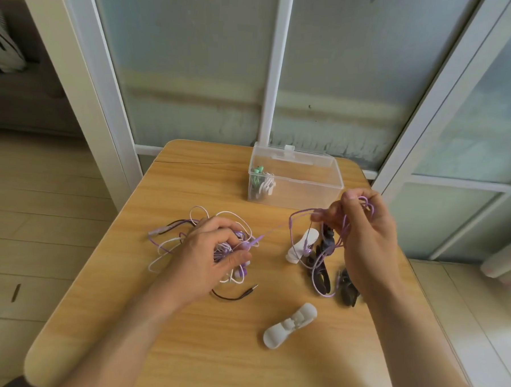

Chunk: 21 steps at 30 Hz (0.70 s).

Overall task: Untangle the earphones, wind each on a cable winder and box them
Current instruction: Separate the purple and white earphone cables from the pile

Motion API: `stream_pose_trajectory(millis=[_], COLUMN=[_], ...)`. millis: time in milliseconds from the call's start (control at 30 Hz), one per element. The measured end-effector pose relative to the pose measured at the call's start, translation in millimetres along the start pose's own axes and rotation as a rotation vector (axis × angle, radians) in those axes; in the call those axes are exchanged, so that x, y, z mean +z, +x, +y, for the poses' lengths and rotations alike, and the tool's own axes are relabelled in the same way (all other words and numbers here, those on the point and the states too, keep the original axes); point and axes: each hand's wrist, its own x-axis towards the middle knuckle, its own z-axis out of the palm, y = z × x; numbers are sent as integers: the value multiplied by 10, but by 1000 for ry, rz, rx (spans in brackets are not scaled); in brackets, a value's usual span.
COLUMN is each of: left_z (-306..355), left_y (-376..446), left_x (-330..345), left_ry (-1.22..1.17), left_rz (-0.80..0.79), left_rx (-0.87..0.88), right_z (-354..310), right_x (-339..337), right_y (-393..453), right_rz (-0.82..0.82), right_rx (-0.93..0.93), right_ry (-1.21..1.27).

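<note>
Earphones [204, 244] lie as a white, purple and dark snarl on the wooden table [182, 331], the left hand [212, 250] pinching into it. Right hand [362, 225] grips raised purple cable loops [320, 241] above grey and dark winders [290, 325].

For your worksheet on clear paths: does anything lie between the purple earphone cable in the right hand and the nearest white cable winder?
Nothing visible: the purple earphone cable hangs from the right hand, directly over the white cable winder.
</note>
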Motion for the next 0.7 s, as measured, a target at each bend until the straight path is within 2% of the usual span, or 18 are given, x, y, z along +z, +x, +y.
stream_pose_trajectory(millis=[133,233,367,500,600,700], left_z=[43,16,-19,-41,-46,-56], left_y=[-22,-15,-5,-11,-18,-13], left_x=[2,12,20,32,59,100], left_ry=[-40,-6,12,95,151,176], left_rz=[-3,27,6,-41,-38,-2], left_rx=[-21,7,-32,-7,-2,22], right_z=[37,33,-62,-65,-50,25], right_x=[56,93,80,8,27,142], right_y=[-71,-109,-90,-33,-27,-89], right_rz=[-166,-208,-128,-30,11,41], right_rx=[73,90,53,99,209,429], right_ry=[-100,-112,-65,8,143,331])
